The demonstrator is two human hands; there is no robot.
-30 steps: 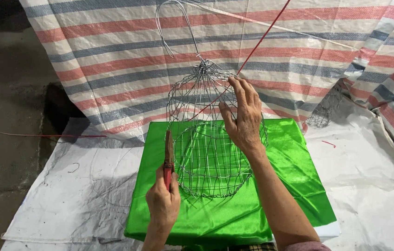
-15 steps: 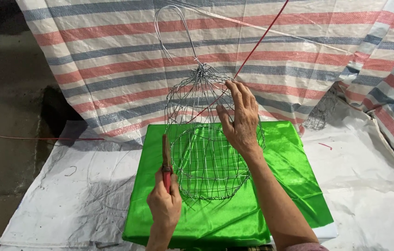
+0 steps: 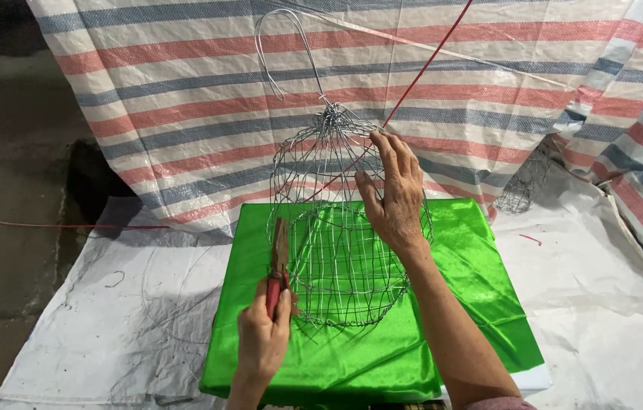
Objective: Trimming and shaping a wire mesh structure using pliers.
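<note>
The right hand [image 3: 393, 199] lies spread against the upper side of the wire cage [image 3: 340, 250], which stands on the green cloth [image 3: 473, 288], while the left hand [image 3: 262, 338] grips red-handled pliers [image 3: 278, 262] (tip up, just beside the cage's left edge). With only flat fingers steadying it, the light frame could tip or roll — or a loose wire end could prick the palm. Since a second ago the scene looks nearly unchanged, the pliers perhaps slightly closer to the wire.
</note>
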